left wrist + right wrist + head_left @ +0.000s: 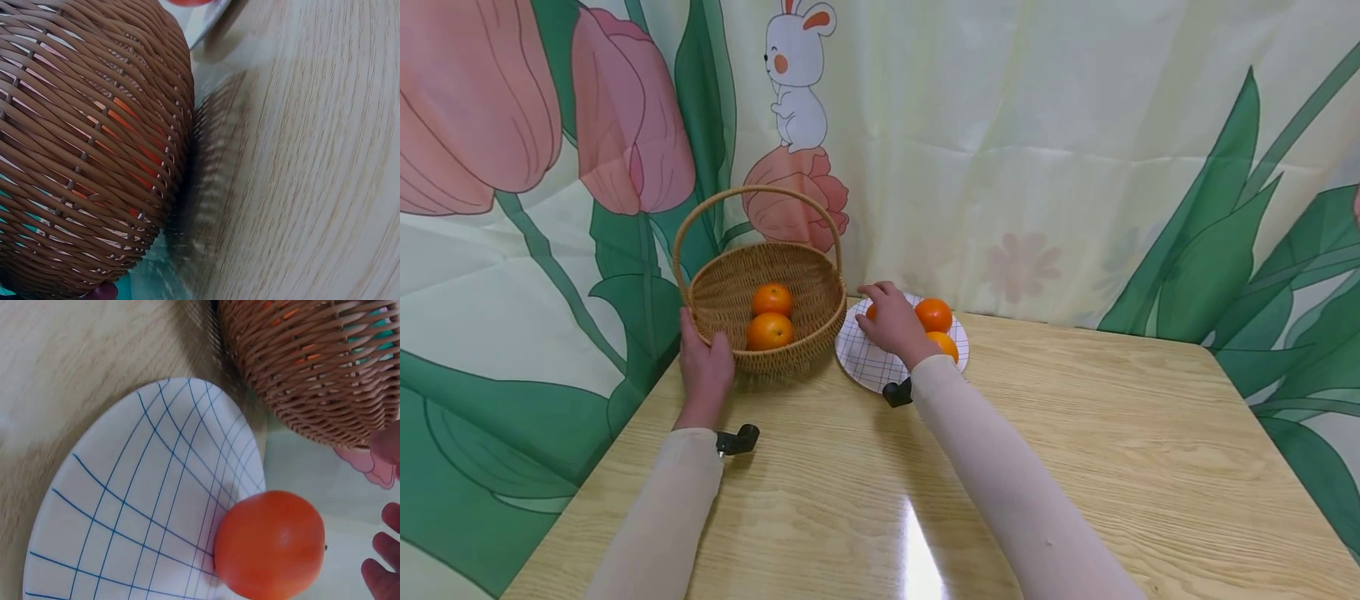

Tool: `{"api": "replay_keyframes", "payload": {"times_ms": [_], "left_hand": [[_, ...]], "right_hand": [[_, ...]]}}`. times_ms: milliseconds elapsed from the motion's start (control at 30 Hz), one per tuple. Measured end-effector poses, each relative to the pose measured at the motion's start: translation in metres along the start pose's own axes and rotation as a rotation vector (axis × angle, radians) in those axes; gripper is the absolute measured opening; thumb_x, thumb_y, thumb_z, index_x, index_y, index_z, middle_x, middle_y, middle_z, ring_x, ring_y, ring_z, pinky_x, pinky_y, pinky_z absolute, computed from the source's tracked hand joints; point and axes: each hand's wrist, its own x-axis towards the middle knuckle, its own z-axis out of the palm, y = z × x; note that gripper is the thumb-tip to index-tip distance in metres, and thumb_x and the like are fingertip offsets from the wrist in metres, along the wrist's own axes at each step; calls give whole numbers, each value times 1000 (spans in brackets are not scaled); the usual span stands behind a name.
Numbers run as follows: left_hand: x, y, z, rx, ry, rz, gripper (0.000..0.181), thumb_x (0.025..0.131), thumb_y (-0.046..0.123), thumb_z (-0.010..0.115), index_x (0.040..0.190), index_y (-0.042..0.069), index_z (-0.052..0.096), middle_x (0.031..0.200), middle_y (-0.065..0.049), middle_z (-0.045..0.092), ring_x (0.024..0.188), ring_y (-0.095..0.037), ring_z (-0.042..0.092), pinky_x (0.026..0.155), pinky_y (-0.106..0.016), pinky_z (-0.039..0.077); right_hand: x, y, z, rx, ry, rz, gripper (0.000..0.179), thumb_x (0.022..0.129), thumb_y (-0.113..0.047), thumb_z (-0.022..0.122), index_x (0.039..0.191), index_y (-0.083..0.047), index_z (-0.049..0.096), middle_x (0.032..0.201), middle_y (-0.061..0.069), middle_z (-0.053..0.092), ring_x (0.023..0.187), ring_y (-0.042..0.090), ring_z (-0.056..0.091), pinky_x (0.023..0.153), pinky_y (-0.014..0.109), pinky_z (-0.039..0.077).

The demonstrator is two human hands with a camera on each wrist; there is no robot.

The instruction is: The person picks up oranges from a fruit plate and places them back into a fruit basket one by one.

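A brown wicker basket (805,267) with a tall arched handle stands at the back left, its opening tilted toward me. Two round orange fruits (770,331) lie inside. My left hand (706,367) grips the basket's left side near the rim; a fingertip (105,291) shows at the bottom of the left wrist view. My right hand (895,321) reaches over a white plate with blue grid lines (865,358), fingers spread and holding nothing. Below it a smooth orange fruit (270,545) sits on the plate, mostly hidden by the hand in the head view. Two more fruits (933,316) rest at the plate's right side.
The plate stands just right of the basket on a light wooden table (1112,433). A curtain (970,167) printed with tulips and a rabbit hangs right behind the table's back edge and along its left side.
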Motion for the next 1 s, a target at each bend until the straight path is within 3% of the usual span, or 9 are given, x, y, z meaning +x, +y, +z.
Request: {"api": "replay_keyframes", "payload": {"times_ms": [467, 1000], "left_hand": [[3, -1, -1, -94, -50, 37, 68, 89, 22, 35, 145, 34, -2, 153, 2, 9, 135, -23, 24, 110, -41, 25], [6, -3, 0, -79, -62, 17, 68, 90, 22, 35, 144, 38, -4, 153, -2, 11, 135, -27, 27, 108, -47, 26]], "right_hand": [[8, 12, 3, 16, -95, 100, 57, 81, -31, 62, 134, -21, 43, 141, 10, 32, 121, 28, 42, 97, 42, 43], [12, 24, 18, -9, -157, 140, 65, 82, -28, 63, 140, -26, 34, 149, 13, 22, 133, 32, 28, 104, 47, 34]]}}
